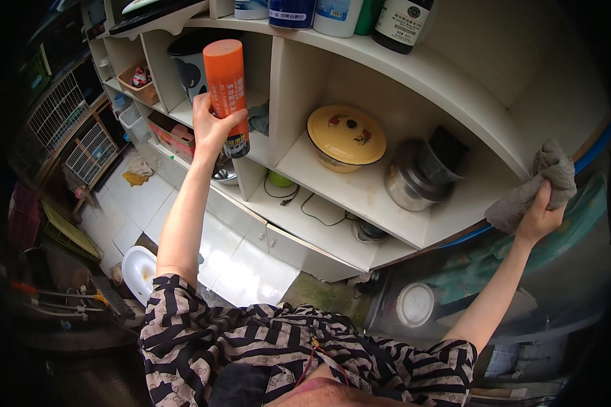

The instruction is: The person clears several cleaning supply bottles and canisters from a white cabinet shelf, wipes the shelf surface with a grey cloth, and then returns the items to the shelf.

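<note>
My left hand (214, 122) grips an orange spray can (227, 86) around its lower half. The can stands nearly upright in the air before the white shelf unit (277, 102), its cap on top and writing down its side. Far to the right, my right hand (539, 216) holds a crumpled grey cloth (532, 188) by the shelf's right end. Between the two hands, a yellow lidded enamel pot (346, 135) with painted fruit or flowers sits in a compartment. Beside it stands a metal pot (412, 178) with a dark plastic container (443, 155) on it.
Several bottles, among them a dark labelled bottle (402, 23), line the upper shelf. Loose black cables (318, 211) lie in the low compartment. Wire cages (58, 112) stand at left, cloths (137, 170) lie on the tiled floor, and a white basin (140, 269) is near my left elbow.
</note>
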Motion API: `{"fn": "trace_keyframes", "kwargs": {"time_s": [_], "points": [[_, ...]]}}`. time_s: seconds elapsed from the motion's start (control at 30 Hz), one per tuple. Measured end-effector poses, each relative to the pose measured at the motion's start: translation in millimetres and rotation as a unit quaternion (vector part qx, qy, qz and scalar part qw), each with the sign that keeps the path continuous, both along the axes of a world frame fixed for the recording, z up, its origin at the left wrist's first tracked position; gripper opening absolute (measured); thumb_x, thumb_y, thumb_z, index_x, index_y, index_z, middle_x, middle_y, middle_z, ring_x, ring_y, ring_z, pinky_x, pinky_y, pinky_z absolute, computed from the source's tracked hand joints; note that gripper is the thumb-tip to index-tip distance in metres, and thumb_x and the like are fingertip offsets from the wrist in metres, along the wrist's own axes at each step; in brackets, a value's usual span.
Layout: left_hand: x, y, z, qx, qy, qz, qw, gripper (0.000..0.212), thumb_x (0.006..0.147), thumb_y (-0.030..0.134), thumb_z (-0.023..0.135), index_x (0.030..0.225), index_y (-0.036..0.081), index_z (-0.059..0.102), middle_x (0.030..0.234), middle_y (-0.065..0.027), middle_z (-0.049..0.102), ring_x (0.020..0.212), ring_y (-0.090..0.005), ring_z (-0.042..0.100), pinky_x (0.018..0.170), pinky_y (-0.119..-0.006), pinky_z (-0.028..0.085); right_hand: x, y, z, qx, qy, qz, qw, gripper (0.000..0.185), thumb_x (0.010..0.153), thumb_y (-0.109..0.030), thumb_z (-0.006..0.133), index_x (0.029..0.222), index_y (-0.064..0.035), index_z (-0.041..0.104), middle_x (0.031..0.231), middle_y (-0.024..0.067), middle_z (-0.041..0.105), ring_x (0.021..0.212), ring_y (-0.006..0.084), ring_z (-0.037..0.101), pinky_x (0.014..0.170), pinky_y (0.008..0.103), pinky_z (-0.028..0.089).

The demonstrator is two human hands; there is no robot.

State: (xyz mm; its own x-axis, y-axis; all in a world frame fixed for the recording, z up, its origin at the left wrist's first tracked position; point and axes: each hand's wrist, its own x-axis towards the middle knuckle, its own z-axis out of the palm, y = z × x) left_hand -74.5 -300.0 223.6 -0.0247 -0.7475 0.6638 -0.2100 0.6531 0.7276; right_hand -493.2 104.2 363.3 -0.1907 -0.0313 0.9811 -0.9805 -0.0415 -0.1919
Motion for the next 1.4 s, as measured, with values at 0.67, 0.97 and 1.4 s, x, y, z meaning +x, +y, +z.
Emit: {"fn": "trace_keyframes", "kwargs": {"time_s": [0.67, 0.97, 1.4], "points": [[-76, -66, -59, -0.03, -0.013, -0.009, 0.999, 0.065, 0.068, 0.034, 0.087, 0.119, 0.002, 0.063, 0.121, -0.0192, 0.056, 0.118, -0.0368, 0.049, 0.101, -0.045, 0.042, 14, -5, 5, -0.013, 0.029, -0.055, 0.998, 0.025, 0.092, -0.01, 0.065, 0.113, 0.0034, 0.066, 0.109, 0.0094, 0.07, 0.1, 0.0209, 0.065, 0.094, 0.0329, 0.048], [-57, 13, -33, -0.101, 0.113, -0.037, 0.988, 0.051, 0.095, 0.019, 0.066, 0.14, 0.003, 0.048, 0.136, -0.0136, 0.045, 0.122, -0.0259, 0.05, 0.104, -0.038, 0.042, 70, -1, 16, 0.013, -0.132, 0.137, 0.982, 0.029, 0.1, -0.015, 0.059, 0.121, 0.0041, 0.061, 0.113, 0.0047, 0.066, 0.102, 0.0145, 0.059, 0.093, 0.0281, 0.045], [-125, 189, 12, 0.062, 0.145, -0.575, 0.803, 0.101, 0.09, 0.034, 0.075, 0.159, 0.008, 0.006, 0.16, -0.018, 0.022, 0.146, -0.0314, 0.031, 0.114, -0.046, 0.036, 180, -79, -24, 0.323, 0.021, 0.232, 0.917, 0.053, 0.097, -0.032, 0.062, 0.133, 0.006, 0.053, 0.146, 0.0262, 0.044, 0.132, 0.0439, 0.045, 0.11, 0.0469, 0.039]]}}
